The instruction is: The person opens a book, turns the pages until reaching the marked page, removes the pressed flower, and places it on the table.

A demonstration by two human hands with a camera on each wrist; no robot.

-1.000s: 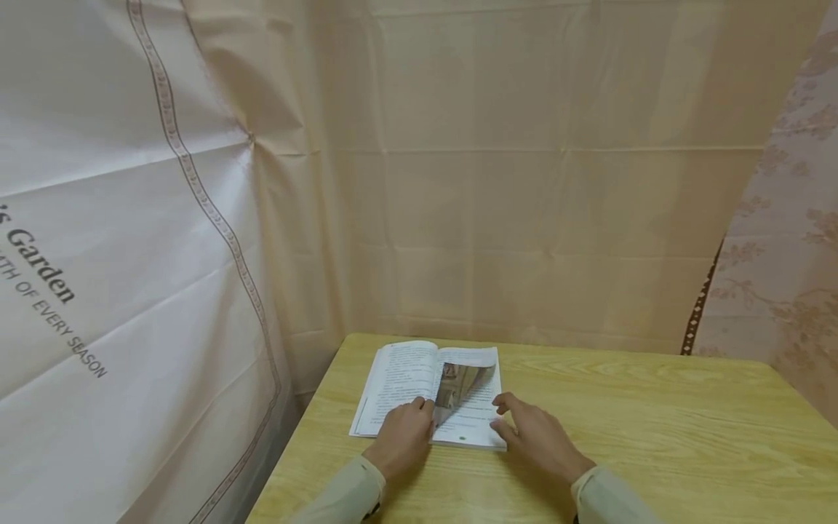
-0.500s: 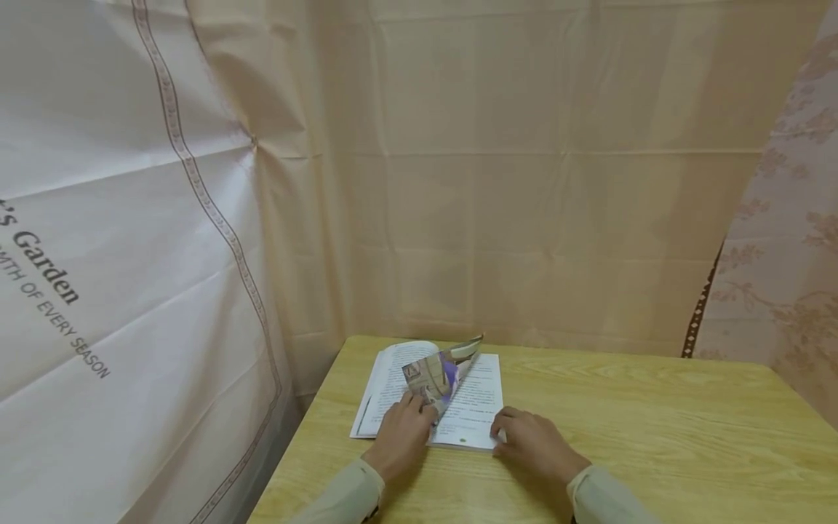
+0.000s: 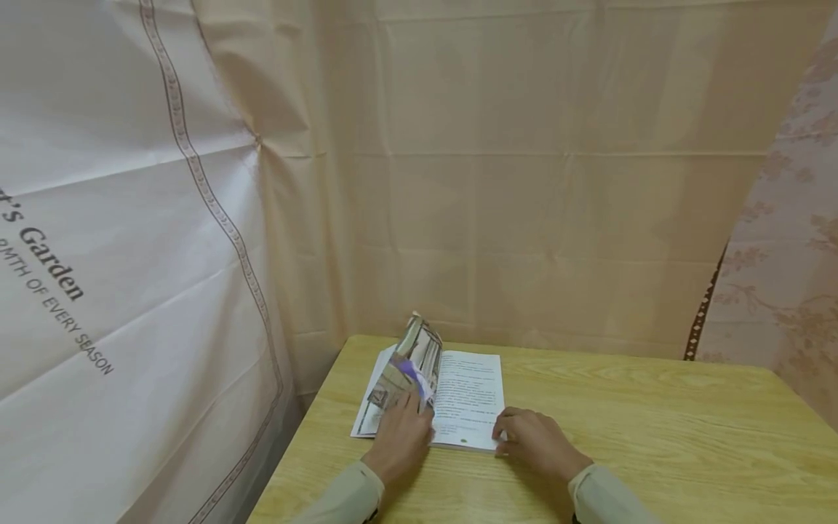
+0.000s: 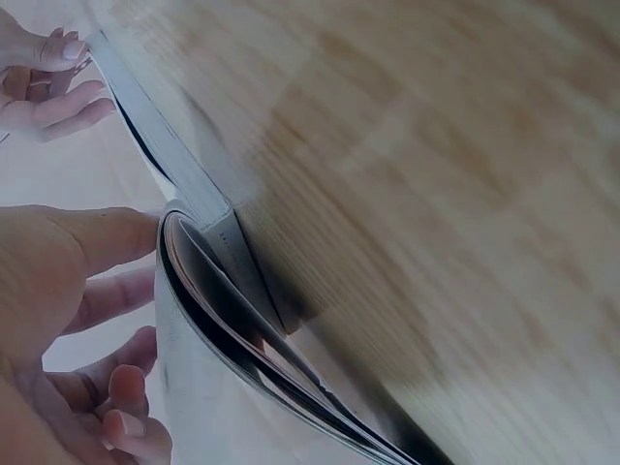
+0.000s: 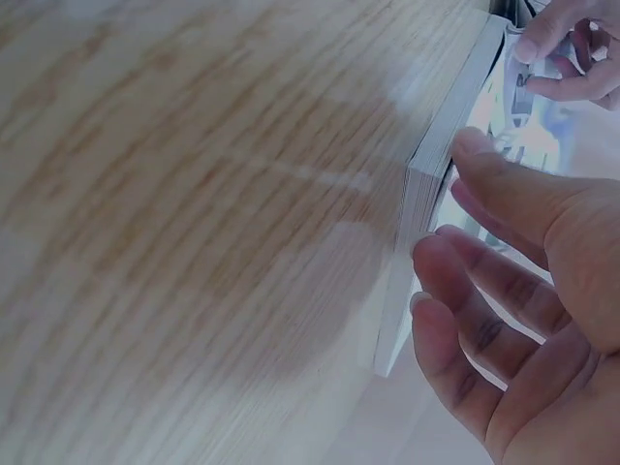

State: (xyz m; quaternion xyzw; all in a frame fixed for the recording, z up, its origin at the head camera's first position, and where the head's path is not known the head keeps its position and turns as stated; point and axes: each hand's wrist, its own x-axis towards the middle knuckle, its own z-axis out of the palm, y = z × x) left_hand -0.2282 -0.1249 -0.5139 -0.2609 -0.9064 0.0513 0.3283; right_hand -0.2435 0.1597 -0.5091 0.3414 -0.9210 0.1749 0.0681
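A paperback book (image 3: 468, 397) lies spread on the table, printed text on its right-hand page. A page with a colour picture (image 3: 399, 375) stands curved up over the left half. Across the lower left half near the fold rests my left hand (image 3: 398, 437), its thumb at the lower edge of the fold in the left wrist view. My right hand (image 3: 540, 445) is at the lower right corner of the book. In the right wrist view, its thumb (image 5: 504, 179) lies along the page edge, and the other fingers bend loosely beside the page block (image 5: 395, 320).
The wooden table (image 3: 628, 415) extends to the right of the book. Beige cloth (image 3: 524, 218) hangs behind it. White printed cloth (image 3: 131, 240) hangs at the left, and a floral cloth (image 3: 792, 291) at the right.
The picture page has swung from the right half over to the left, baring the text page on the right. My right hand has drawn in to the book's corner; my left stays near the fold.
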